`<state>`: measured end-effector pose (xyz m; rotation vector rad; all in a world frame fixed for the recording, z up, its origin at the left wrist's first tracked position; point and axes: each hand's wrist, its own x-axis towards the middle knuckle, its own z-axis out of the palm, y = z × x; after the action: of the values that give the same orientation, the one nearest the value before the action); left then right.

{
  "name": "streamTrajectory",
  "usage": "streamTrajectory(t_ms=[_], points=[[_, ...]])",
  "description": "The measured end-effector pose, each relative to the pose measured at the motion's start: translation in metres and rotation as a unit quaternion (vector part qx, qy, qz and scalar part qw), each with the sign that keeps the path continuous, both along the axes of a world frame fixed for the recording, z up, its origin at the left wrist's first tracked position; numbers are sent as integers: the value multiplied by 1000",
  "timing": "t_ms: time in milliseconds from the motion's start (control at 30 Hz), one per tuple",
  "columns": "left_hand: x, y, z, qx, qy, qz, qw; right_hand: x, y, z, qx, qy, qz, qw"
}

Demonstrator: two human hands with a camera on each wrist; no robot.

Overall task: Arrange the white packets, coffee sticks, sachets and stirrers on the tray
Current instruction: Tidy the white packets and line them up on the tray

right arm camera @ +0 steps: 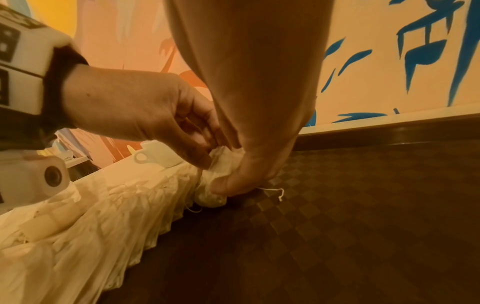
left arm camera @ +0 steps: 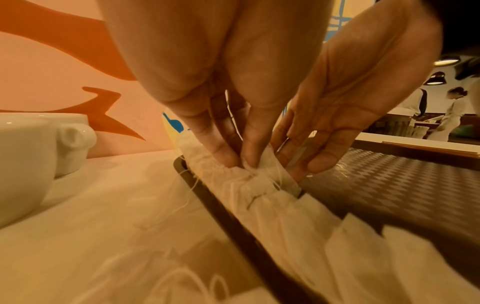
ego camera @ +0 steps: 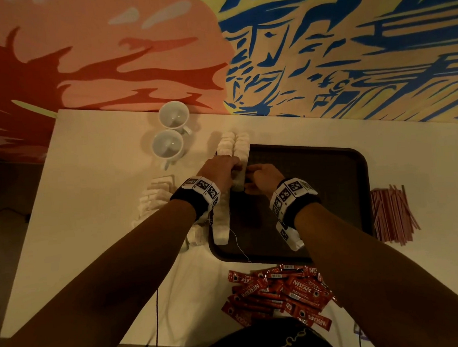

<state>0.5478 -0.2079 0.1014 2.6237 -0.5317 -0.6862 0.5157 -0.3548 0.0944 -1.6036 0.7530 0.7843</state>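
**Both hands working on the row of white packets at the tray's left edge**

The left hand (ego camera: pixel 219 171) and the right hand (ego camera: pixel 262 175) are meeting over the row of white packets (ego camera: pixel 220 227) that is lying along the left side of the dark brown tray (ego camera: pixel 330 194). In the left wrist view, the left thumb and fingers (left arm camera: pixel 249 148) are pinching the top of 1 packet in the row, so that hand is gripping a packet. The right fingers (left arm camera: pixel 314 156) are reaching down fairly straight against the tray-side face of the same packets, pressing on them without curling round them. In the right wrist view, the right thumb (right arm camera: pixel 228 185) is pushing against the packet bunch at the tray floor, with a loose string trailing beside it.

The row is running from the tray's near left corner toward the far left corner, and its far end (ego camera: pixel 234 144) is sticking out past the tray's far rim. More white packets (ego camera: pixel 157 198) are lying in a loose heap on the white desk (ego camera: pixel 91 193), just left of the tray.

The red coffee sticks (ego camera: pixel 279 290) are sitting in a pile on the desk near the tray's front edge. The thin red stirrers (ego camera: pixel 391 212) are lying bunched on the desk just right of the tray. 2 white cups (ego camera: pixel 170 131) are standing on the desk beyond the packet heap, near the painted wall.
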Motion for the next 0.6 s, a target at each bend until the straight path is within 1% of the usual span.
streamTrajectory(t_ms=[67,133,200,267,400,600], points=[[-1,1,-3,-10,-32,-8,999,0,-2,-3,-8,-19,0,1000],[-4,2,-5,-18,-80,-4,997,2,-4,-4,-16,-31,4,999],[-10,2,-7,-6,-119,-12,993,7,-6,-4,-19,-42,12,999],[-18,2,-10,19,-139,-42,989,13,-6,-4,-19,-49,14,999],[-29,5,-19,51,-136,-100,984,23,-1,-3,-23,-48,3,999],[-28,5,-17,68,-107,-101,987,33,1,-5,-28,-65,31,997]])
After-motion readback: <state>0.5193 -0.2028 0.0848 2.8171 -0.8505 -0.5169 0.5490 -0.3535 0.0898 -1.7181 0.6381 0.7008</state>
